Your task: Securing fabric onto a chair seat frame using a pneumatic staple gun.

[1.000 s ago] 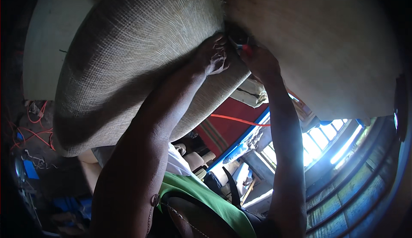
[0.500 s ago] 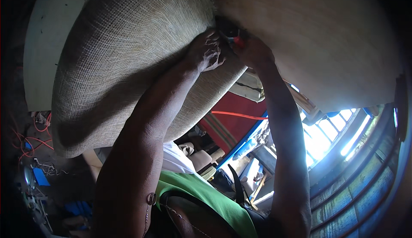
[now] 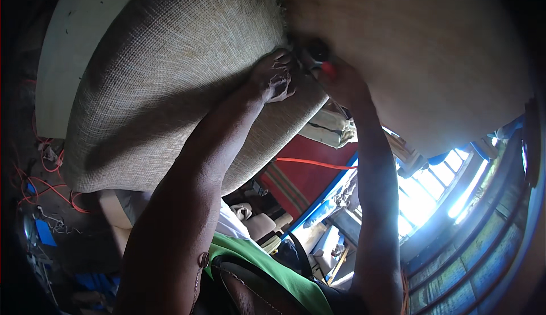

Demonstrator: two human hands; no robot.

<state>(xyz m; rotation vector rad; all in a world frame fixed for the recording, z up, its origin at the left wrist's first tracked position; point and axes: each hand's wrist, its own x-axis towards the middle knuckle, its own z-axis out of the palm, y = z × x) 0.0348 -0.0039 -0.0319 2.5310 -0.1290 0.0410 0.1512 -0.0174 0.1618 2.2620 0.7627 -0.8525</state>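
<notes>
Grey-beige woven fabric (image 3: 170, 70) covers a large curved padded piece at the left, ending in a frayed edge against a broad pale board (image 3: 398, 48). At that edge, my left hand (image 3: 276, 76) is closed on the fabric, its fingers bent and pulled together. Close beside it, my right hand (image 3: 346, 85) is wrapped round a dark and red staple gun (image 3: 318, 51) with a round black cap. The gun's nose is at the seam between fabric and board, near my left fingertips; blur hides whether it touches.
An orange-red air hose (image 3: 315, 163) crosses below my right forearm, in front of a red striped cloth (image 3: 287, 181). More orange hose (image 3: 54, 187) lies coiled on the floor at left. A bright barred window (image 3: 432, 187) and slatted wall (image 3: 472, 252) are at right.
The staple gun and my right hand have shifted slightly toward me and to the right along the seam. My left hand has moved slightly nearer me and stays on the fabric.
</notes>
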